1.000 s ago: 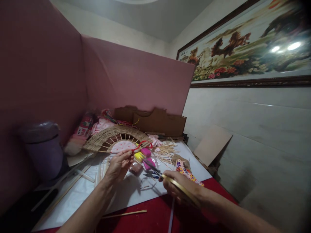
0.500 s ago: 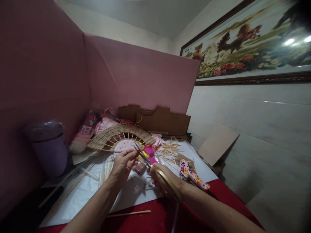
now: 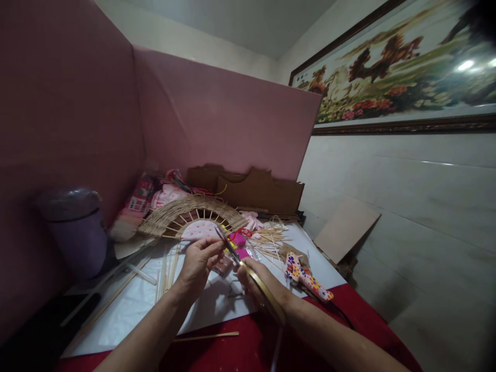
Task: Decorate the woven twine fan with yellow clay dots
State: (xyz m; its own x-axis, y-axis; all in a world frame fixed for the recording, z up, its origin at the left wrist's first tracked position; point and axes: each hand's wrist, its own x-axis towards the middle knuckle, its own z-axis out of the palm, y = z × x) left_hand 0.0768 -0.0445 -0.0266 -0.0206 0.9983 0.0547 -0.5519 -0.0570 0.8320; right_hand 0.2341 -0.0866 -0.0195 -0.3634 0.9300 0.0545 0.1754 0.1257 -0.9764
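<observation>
My right hand (image 3: 258, 281) is wrapped around gold-handled scissors (image 3: 228, 246), blades pointing up and away and close together. At the left of the blades, my left hand (image 3: 199, 258) has thumb and forefinger pinched; whatever is between them is too small to make out. Just beyond the blades lies a loop of red cord (image 3: 243, 232), over bright pink packets (image 3: 238, 240). Behind my left hand stands a woven fan-shaped piece (image 3: 194, 209) with thin stick ribs and a dotted pink cloth centre (image 3: 199, 229).
Thin wooden sticks (image 3: 271, 238) are heaped at the right, near a flower-patterned glue gun (image 3: 306, 279). A purple lidded bucket (image 3: 79, 243) stands left. Torn cardboard (image 3: 248, 188) leans at the back. One stick (image 3: 209, 336) lies on the red cloth (image 3: 240, 351) in front.
The red cord no longer stretches from my left fingertips across the blades; it now sits looped beyond them. The scissor blades have come closer together. The view has shifted slightly.
</observation>
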